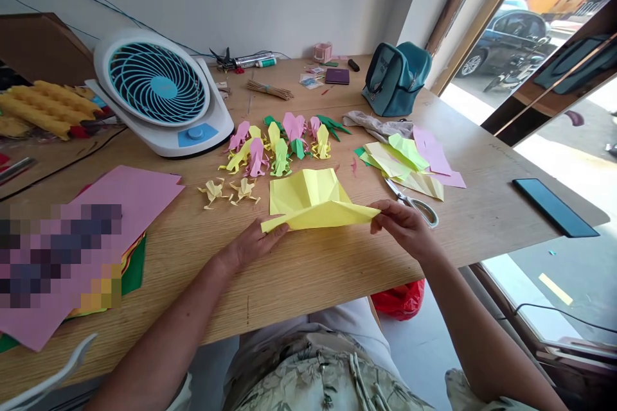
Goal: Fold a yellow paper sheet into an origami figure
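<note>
A creased sheet of yellow paper (313, 196) lies before me on the wooden table, its near edge lifted and folded upward. My left hand (263, 237) grips the near left corner, thumb on top. At the right corner, my right hand (401, 221) pinches the paper between thumb and fingers. Just beyond my right hand rest scissors (427, 210), partly under it. Behind the sheet stand several folded paper figures in pink, yellow and green, such as a pink one (257, 157). Two small tan paper figures (245, 189) sit to the left.
A white fan (164, 90) stands at the back left, with a stack of coloured paper (139, 196) in front. Paper scraps (400, 157), a grey cloth (378, 125) and a teal bag (398, 80) lie to the right. A phone (554, 207) is near the right edge.
</note>
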`<action>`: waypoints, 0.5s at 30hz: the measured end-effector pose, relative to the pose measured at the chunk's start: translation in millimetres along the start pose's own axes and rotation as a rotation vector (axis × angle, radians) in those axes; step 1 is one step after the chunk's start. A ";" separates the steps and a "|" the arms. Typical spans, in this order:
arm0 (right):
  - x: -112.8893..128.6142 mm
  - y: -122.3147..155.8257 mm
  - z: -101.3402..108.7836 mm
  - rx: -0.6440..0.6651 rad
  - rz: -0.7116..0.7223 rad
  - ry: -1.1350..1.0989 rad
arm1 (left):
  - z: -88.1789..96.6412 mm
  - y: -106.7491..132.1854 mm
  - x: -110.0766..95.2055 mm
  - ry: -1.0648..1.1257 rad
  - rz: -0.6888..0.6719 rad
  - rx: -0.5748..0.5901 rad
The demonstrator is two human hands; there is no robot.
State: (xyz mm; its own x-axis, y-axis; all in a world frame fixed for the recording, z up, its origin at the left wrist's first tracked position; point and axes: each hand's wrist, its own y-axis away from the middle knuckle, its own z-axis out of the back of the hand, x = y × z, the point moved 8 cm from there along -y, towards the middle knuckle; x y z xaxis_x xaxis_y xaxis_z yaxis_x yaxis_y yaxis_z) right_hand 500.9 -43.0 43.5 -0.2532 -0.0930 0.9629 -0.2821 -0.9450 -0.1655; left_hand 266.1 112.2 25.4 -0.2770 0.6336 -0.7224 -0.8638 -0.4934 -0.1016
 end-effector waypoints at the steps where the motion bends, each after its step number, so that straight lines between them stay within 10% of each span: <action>1: -0.6 -0.3 0.3 -0.029 0.001 -0.029 | -0.3 -0.5 1.5 0.008 0.008 0.009; 10: 23.9 2.7 7.0 -0.271 0.249 0.229 | -3.4 0.6 12.7 -0.028 0.044 0.059; 15: 34.5 22.6 2.2 -0.287 0.344 0.171 | -2.0 4.0 -11.5 -0.095 -0.306 0.043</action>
State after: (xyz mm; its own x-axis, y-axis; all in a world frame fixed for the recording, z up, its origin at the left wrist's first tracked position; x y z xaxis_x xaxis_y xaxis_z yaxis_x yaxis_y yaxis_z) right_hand 487.9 -68.2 73.4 -0.5187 -0.3095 0.7969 -0.3929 -0.7416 -0.5438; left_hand 266.7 101.7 32.0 -0.0378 0.8028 -0.5950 -0.9295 -0.2469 -0.2741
